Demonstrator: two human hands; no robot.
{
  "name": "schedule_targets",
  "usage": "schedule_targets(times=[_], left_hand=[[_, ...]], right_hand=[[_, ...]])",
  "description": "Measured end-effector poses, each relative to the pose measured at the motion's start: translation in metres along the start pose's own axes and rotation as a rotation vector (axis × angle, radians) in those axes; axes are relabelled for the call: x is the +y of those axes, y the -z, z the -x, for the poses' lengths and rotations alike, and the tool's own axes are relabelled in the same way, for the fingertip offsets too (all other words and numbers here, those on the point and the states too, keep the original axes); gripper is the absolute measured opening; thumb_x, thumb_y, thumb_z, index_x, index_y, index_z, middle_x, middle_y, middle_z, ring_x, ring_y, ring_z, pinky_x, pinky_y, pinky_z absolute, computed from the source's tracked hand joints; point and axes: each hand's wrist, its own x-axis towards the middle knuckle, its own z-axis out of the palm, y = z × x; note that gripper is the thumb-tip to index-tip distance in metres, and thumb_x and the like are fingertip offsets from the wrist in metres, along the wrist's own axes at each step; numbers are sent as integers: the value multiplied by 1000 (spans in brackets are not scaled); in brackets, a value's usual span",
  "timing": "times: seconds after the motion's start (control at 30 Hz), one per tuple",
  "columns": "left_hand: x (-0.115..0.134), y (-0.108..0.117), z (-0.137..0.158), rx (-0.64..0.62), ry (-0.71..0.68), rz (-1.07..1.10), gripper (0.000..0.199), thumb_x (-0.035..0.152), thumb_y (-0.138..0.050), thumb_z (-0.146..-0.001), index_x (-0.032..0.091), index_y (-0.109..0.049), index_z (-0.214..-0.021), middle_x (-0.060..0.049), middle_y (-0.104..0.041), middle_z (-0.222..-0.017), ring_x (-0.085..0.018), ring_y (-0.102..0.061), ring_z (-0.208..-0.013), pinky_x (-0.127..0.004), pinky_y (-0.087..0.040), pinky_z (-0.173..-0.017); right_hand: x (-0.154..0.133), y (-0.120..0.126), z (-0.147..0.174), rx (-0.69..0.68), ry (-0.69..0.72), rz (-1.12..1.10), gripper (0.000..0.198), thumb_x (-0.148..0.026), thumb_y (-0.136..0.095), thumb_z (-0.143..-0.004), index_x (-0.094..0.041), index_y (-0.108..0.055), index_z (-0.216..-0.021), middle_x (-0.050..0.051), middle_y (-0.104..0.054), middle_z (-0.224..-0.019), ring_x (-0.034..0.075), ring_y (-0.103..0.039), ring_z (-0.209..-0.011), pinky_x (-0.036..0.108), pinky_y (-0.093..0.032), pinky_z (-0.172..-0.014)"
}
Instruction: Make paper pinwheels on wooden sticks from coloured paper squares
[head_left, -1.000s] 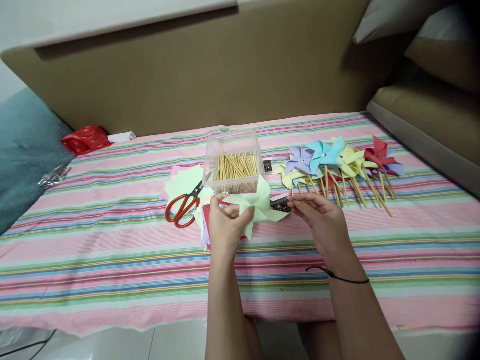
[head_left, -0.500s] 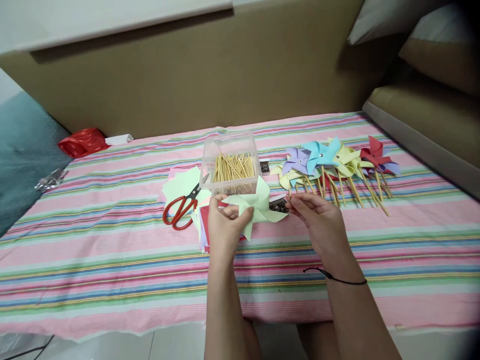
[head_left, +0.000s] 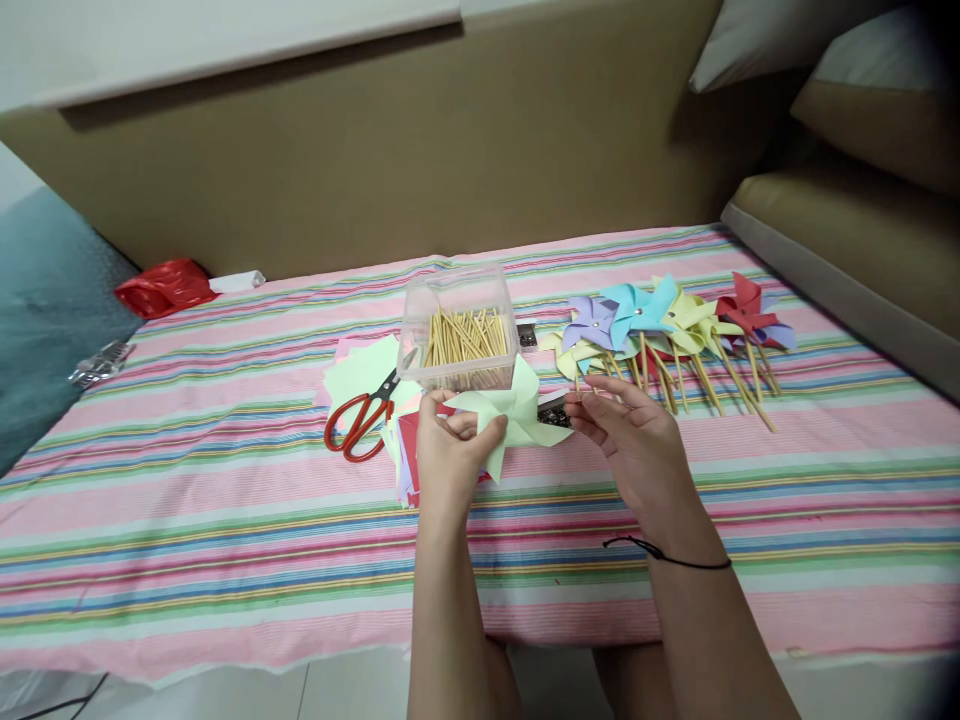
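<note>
My left hand (head_left: 450,450) pinches a folded pale green paper pinwheel (head_left: 517,412) above the striped cloth. My right hand (head_left: 637,440) hovers just right of it, fingertips pinched together over a small dark tray of pins (head_left: 555,410); whether a pin is between them is too small to tell. Behind the pinwheel stands a clear plastic box of wooden sticks (head_left: 461,335). A stack of coloured paper squares (head_left: 405,445) lies under my left hand.
Red-handled scissors (head_left: 360,415) lie left of the box. Several finished pinwheels on sticks (head_left: 660,330) lie at the right. A red plastic bag (head_left: 165,285) sits at the far left. A tan sofa back (head_left: 420,150) and cushions border the striped cloth (head_left: 187,500).
My right hand's fingers have shifted slightly left toward the pin tray and pinwheel. My left hand keeps its hold on the green pinwheel.
</note>
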Motion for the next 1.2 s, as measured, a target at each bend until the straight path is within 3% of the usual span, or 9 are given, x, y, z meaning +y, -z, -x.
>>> schedule_targets(times=[0.23, 0.47, 0.63, 0.8, 1.0, 1.2], left_hand=[[1, 0, 0, 3, -3, 10, 58, 25, -77, -62, 25, -33, -100, 7, -66, -58, -12, -54, -41, -20, -40, -46], [1, -1, 1, -3, -7, 3, 58, 26, -77, -63, 25, -32, -99, 7, -66, -59, -12, -54, -40, -21, -41, -47], [0, -1, 2, 14, -25, -49, 55, 28, -76, -64, 26, -34, -99, 8, -66, -60, -11, -54, -41, -21, -39, -48], [-1, -1, 2, 45, -85, -126, 51, 25, -75, -64, 25, -36, -99, 9, -63, -60, -11, -56, -45, -21, -41, -50], [0, -3, 4, 27, -108, -108, 50, 24, -73, -67, 26, -34, -97, 11, -59, -56, -10, -51, -41, -19, -38, -46], [2, -4, 5, 1, -107, -94, 50, 26, -74, -66, 26, -34, -96, 11, -59, -55, -10, -50, -38, -19, -35, -43]], right_hand=[[2, 1, 1, 15, 60, 2, 19, -34, -82, -70, -21, -76, -82, 1, -75, -74, 10, -69, -65, 21, -59, -64], [-2, 3, 4, 0, 208, 66, 14, -31, -79, -74, -24, -77, -86, 2, -75, -80, 14, -71, -72, 32, -61, -74], [-5, -8, 10, -14, 307, 69, 9, -29, -77, -76, -25, -76, -84, 1, -74, -75, 14, -69, -66, 31, -61, -66], [-2, -19, 14, -60, 351, 180, 6, -30, -72, -80, -24, -74, -81, 0, -72, -70, 14, -66, -61, 29, -58, -59], [3, -26, 19, -211, 281, 267, 5, -26, -74, -77, -23, -73, -81, 1, -73, -74, 15, -69, -68, 30, -58, -67], [8, -25, 16, -246, 466, 521, 5, -22, -71, -80, -25, -73, -77, 1, -70, -78, 17, -63, -77, 32, -52, -69]])
